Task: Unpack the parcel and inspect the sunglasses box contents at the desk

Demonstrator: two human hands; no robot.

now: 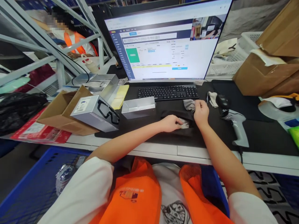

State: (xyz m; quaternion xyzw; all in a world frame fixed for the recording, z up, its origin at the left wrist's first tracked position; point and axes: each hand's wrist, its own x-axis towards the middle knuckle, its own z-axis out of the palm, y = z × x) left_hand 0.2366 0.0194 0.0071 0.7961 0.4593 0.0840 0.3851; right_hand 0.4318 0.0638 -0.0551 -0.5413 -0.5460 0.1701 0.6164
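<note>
My left hand [171, 123] is closed, its fingertips pinching a small, shiny, pale piece of what looks like clear plastic [185, 123]. Just to the right, my right hand [201, 112] is closed on a crumpled grey cloth [188, 105]. Between and under both hands lies a dark, soft-looking item [173, 114], hard to tell from the black mat. An open silver-grey box tray [139, 109] sits left of my hands. Further left, a grey box with goggles printed on it [95, 112] leans against an open brown carton [63, 107].
A monitor [161, 53] and keyboard [168, 92] stand behind my hands. On the right are a handheld scanner [235, 124] and brown cartons [268, 70]. Yellow paper [121, 95] lies at the left. A blue crate [25, 189] is below the table edge. A co-worker [74, 42] sits behind the metal frame.
</note>
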